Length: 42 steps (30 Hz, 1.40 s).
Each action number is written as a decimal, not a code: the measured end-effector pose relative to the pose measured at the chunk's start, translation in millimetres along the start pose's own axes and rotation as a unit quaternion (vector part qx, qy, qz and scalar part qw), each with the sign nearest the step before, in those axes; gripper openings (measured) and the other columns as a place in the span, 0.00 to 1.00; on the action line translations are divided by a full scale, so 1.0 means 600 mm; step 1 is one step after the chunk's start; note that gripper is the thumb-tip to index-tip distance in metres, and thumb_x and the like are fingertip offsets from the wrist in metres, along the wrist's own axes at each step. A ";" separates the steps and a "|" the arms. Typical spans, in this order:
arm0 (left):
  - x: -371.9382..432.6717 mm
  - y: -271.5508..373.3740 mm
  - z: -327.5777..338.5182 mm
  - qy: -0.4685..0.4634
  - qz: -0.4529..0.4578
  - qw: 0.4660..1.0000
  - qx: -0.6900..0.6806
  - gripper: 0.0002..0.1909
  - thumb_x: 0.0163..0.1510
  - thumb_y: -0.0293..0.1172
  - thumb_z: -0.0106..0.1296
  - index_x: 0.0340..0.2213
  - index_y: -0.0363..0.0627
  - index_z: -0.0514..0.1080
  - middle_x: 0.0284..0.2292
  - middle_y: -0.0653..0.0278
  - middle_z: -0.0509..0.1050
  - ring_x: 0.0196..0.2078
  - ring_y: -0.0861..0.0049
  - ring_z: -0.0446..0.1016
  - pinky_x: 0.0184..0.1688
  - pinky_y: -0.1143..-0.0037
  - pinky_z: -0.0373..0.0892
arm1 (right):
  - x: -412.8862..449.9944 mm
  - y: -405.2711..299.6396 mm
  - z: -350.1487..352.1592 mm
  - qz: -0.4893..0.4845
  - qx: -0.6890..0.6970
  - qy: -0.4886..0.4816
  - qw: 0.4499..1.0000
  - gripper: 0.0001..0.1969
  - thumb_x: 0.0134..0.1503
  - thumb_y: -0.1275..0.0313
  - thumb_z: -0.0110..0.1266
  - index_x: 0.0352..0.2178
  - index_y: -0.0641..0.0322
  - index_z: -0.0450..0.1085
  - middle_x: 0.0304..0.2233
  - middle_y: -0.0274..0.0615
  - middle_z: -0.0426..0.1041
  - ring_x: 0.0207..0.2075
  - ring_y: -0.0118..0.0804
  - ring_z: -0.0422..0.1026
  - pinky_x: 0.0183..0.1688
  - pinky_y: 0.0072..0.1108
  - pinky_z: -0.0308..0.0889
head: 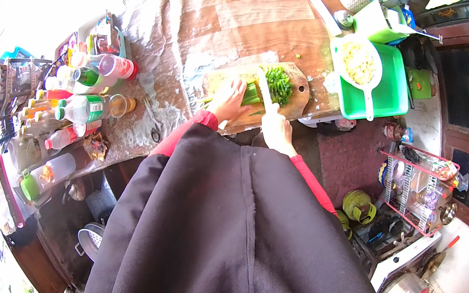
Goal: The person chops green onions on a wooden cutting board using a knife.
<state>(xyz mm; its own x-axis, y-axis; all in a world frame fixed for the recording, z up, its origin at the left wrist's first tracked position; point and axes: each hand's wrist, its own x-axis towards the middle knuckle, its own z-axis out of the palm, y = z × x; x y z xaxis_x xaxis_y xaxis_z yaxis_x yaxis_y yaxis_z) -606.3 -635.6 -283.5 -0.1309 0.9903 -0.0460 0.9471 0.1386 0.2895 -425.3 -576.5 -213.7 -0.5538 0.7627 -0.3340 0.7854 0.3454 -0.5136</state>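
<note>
A wooden cutting board (299, 102) with a hole at its right end lies at the table's near edge. My left hand (228, 102) presses a bunch of long green stalks (250, 95) down on it. In my right hand (277, 128) is a knife (266, 88), its blade standing between the stalks and a heap of chopped greens (280, 85). The fingertips of my left hand are a short way left of the blade. The handle is mostly hidden in my right fist.
Right of the board, a white strainer (378, 70) of pale chopped food rests over a green tray (393, 86). Plastic bottles (88, 108) crowd the table's left side, near scissors (155, 127). A wire rack (416, 187) and gas cylinder (358, 206) stand at lower right.
</note>
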 end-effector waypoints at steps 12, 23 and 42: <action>-0.007 0.042 -0.019 0.013 -0.046 0.998 -0.037 0.43 0.43 0.54 0.55 0.52 0.33 0.55 0.51 0.47 0.58 0.56 0.50 0.54 0.53 0.54 0.55 | -0.005 0.010 0.008 0.014 0.004 0.017 1.000 0.11 0.56 0.66 0.41 0.35 0.63 0.56 0.21 0.60 0.71 0.28 0.62 0.72 0.29 0.45 0.66; 0.007 0.037 -0.012 0.014 -0.012 1.000 -0.001 0.33 0.41 0.39 0.57 0.47 0.36 0.60 0.46 0.48 0.62 0.52 0.52 0.59 0.52 0.59 0.58 | -0.018 -0.017 0.003 0.009 -0.080 -0.008 0.997 0.11 0.57 0.68 0.37 0.36 0.66 0.57 0.20 0.56 0.72 0.25 0.55 0.74 0.26 0.40 0.69; 0.001 0.030 0.006 0.001 0.032 0.999 0.013 0.32 0.43 0.37 0.56 0.49 0.37 0.60 0.48 0.50 0.62 0.53 0.54 0.59 0.54 0.57 0.55 | 0.067 -0.015 0.066 0.049 -0.090 -0.066 0.993 0.10 0.57 0.72 0.36 0.39 0.64 0.53 0.26 0.60 0.73 0.31 0.58 0.74 0.34 0.42 0.70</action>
<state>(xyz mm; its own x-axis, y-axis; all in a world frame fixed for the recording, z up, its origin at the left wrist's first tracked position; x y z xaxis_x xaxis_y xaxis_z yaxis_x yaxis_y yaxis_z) -588.4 -632.2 -282.0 -0.0705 0.9971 -0.0271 0.9607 0.0752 0.2672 -465.9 -570.5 -253.8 -0.4952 0.7230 -0.4817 0.8669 0.3750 -0.3283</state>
